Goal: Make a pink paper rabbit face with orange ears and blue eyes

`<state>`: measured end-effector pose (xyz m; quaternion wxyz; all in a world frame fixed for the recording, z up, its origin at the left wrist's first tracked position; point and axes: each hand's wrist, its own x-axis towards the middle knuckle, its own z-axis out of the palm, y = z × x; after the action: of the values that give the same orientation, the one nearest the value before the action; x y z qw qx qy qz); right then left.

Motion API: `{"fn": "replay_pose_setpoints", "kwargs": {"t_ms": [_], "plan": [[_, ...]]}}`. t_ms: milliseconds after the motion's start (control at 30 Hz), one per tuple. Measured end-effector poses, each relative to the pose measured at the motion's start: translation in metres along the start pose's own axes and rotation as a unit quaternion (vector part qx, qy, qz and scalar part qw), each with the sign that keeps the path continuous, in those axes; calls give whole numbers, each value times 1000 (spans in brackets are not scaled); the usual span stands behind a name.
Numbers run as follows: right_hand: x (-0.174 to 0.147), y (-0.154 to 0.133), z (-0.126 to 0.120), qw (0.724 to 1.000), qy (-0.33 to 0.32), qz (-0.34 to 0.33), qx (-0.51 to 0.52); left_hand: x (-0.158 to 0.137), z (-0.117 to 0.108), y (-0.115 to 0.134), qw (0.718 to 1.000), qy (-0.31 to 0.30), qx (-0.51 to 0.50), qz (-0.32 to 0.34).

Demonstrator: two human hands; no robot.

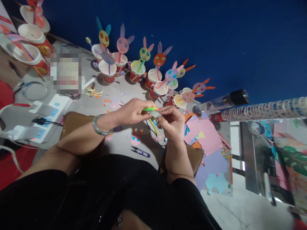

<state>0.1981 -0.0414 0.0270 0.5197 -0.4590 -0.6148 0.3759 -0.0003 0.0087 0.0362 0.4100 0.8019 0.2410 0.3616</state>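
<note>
My left hand [133, 111], with a bangle on the wrist, pinches a small bright green and yellow-orange piece [149, 109]. My right hand [172, 123] is closed on a small pale sheet with fine markings [155, 113]. The two hands meet in front of me, and the pale sheet touches or overlaps the green piece; which lies on top is hard to tell. Below them on the table lie a pink paper rabbit face [135, 139] with blue eyes and purple thread snips [141, 152]. Partly hidden behind my right hand are thin yellow strips [153, 126].
Red paper cups [109, 75] with paper rabbit heads stand along the blue wall. Paper scraps [109, 102] lie before them. Coloured sheets [209, 134] and a long stack of cups [263, 109] are at right. A white power strip [49, 116] with cables is at left.
</note>
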Motion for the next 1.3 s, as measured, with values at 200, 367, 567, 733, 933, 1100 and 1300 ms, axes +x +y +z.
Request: {"fn": "replay_pose_setpoints", "kwargs": {"t_ms": [200,367,567,733,933,1100,1300], "plan": [[-1,5,-4,998,-21,28,59,0,-2,1,1000,11,12,-21],[-2,5,0,999,8,15,47,0,-1,2,999,38,-16,-34],[-7,5,10,990,79,-94,-76,0,7,4,995,99,-8,-29],[-9,7,10,957,120,-182,-191,-3,16,5,990,137,-16,-25],[-11,5,9,924,169,-231,-256,-9,22,-4,981,181,43,54],[-11,6,11,940,167,-200,-218,-13,28,-15,955,208,162,137],[-11,4,17,951,139,-167,-219,-13,30,-18,955,211,165,127]]}}
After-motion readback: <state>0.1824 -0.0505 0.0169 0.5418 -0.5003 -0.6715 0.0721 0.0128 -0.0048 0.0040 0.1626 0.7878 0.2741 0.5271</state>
